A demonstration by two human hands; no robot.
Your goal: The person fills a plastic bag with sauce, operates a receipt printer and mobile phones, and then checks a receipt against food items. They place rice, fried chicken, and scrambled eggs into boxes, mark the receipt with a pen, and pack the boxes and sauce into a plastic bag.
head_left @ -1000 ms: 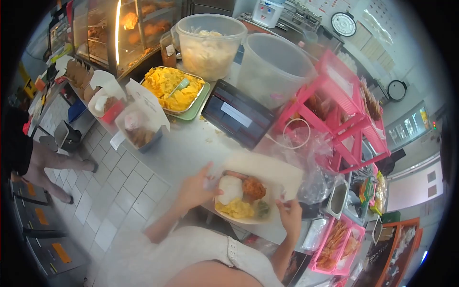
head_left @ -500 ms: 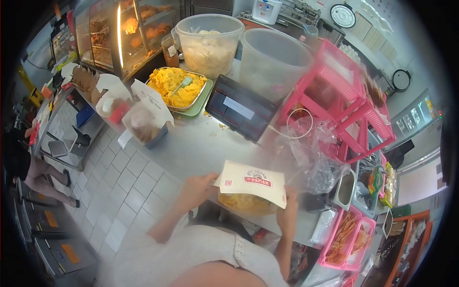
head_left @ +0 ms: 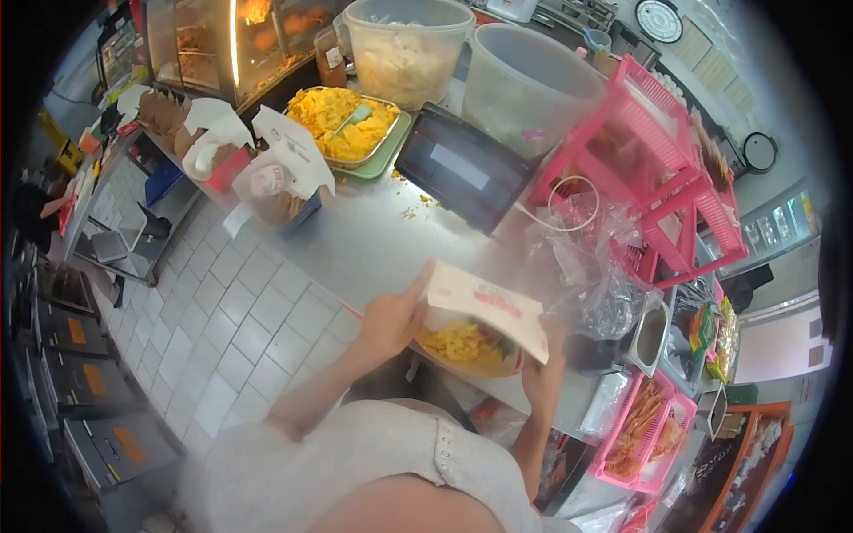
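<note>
A cardboard takeaway box [head_left: 487, 306] with red print on its lid is held between my two hands at the metal counter's front edge. Its lid arches up over the near side, and yellow food like scrambled egg [head_left: 464, 340] shows beneath, with something dark green beside it. My left hand [head_left: 393, 318] is closed on the left side of the box. On the right side, my right hand [head_left: 542, 371] grips it near the lid's corner. Blur softens the print and the fingertips. Beyond the box lies a crumpled clear plastic bag [head_left: 591, 284].
A tray of yellow egg [head_left: 342, 124], a dark tablet [head_left: 462, 169] and two open boxes, one being the white box [head_left: 275, 182], stand on the counter [head_left: 355, 233]. Plastic tubs [head_left: 404, 67] are behind. Pink baskets [head_left: 640, 160] stack at right. A person [head_left: 35, 209] is far left.
The box has shifted slightly right, and its lid has tilted up, exposing more of the yellow food. Both hands moved with it. The view has turned a little.
</note>
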